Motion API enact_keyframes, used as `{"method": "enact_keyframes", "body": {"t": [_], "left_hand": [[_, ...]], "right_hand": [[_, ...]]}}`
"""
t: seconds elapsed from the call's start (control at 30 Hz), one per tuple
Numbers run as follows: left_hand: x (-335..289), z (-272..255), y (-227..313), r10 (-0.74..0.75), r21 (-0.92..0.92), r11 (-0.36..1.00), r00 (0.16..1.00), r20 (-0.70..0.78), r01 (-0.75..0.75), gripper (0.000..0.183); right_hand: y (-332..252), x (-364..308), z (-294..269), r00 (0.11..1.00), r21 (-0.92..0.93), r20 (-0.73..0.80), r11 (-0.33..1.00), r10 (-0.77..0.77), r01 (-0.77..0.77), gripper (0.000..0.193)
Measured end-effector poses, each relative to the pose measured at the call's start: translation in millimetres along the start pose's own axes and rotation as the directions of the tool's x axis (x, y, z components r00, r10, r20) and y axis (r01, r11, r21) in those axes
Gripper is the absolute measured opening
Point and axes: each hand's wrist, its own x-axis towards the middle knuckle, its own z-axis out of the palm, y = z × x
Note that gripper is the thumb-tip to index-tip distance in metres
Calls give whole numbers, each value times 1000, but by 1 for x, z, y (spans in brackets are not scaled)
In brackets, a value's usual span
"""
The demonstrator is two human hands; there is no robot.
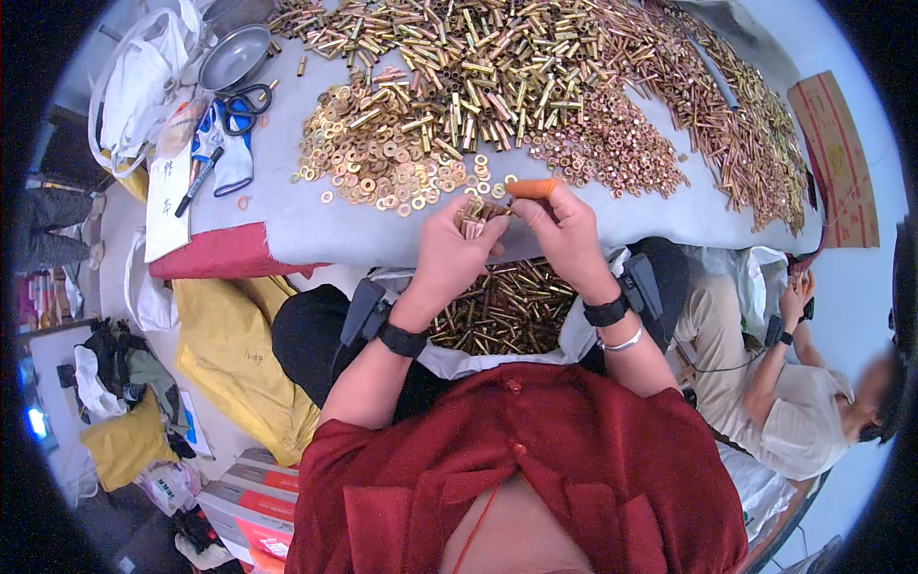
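My left hand (451, 244) is closed around a small bunch of brass-coloured metal sleeves (472, 220), held just over the table's near edge. Beside it, my right hand (566, 230) wears an orange finger cot (531, 188) on one finger. Its thumb and that finger pinch together next to the bunch; whatever is between them is too small to make out. Right beyond the hands lie loose flat washers (382, 167) and a heap of small nuts (612, 148). Below the hands, a white sack (459, 364) on my lap holds many slim metal pieces (507, 306).
Metal sleeves (469, 57) cover the far table (335, 234), with longer bolts (727, 143) to the right. At left are scissors (251, 99), a glove (232, 158), a marker (199, 182) and a grey bowl (234, 57). Another person (784, 402) sits at right. Yellow sacks (234, 354) lie left.
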Motion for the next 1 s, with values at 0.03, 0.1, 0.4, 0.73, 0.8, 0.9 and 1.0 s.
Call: {"method": "enact_keyframes", "body": {"t": [0.03,0.1,0.4,0.73,0.8,0.9,1.0], "left_hand": [[0,0,-2,104,75,992,994,-20,-103,16],[2,0,-10,192,118,975,981,-39,-186,15],[2,2,4,4,-44,999,1000,-26,-5,16],[14,1,-7,-88,-184,980,995,-53,77,22],[14,2,-7,-97,-174,981,993,-62,85,22],[12,2,-5,-85,-179,981,994,-73,71,22],[11,1,-4,-55,-165,985,998,-36,49,21]], "right_hand": [[-2,1,-2,1000,0,2,1000,-3,3,14],[-6,4,-4,998,-143,56,990,15,-7,11],[-2,22,-2,979,-428,34,882,-202,196,18],[-1,26,13,996,-220,-44,972,73,-81,21],[4,24,10,996,-124,-82,991,34,-44,20],[5,23,-2,983,-170,126,973,-135,155,16],[-1,20,-7,985,-169,167,984,-33,62,14]]}}
